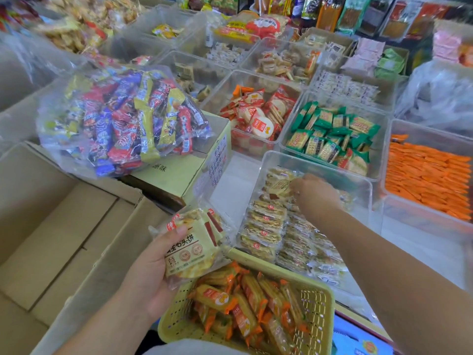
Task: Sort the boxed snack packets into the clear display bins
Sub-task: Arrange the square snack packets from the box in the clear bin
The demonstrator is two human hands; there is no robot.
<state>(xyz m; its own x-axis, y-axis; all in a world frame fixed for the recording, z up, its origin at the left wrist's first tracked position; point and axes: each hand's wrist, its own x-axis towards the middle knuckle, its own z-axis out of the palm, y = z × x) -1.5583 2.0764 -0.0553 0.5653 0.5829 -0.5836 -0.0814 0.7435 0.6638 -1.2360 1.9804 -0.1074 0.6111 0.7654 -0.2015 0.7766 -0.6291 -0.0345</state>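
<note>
My left hand [153,265] grips a small stack of cream-coloured biscuit packets [192,242] with red stripes, held above the yellow basket. My right hand [316,193] reaches into a clear display bin [368,201] and pinches one cream packet [281,187] at the far end of the rows. Rows of the same packets [266,226] stand on edge in that bin. An open cardboard box [66,239] lies at the lower left; its inside looks bare.
A yellow perforated basket [317,303] of orange-wrapped crackers sits in front of me. A clear bag of mixed candy [122,119] rests on a closed carton [184,172]. Bins of red [258,116], green [332,137] and orange packets [427,175] stand beyond.
</note>
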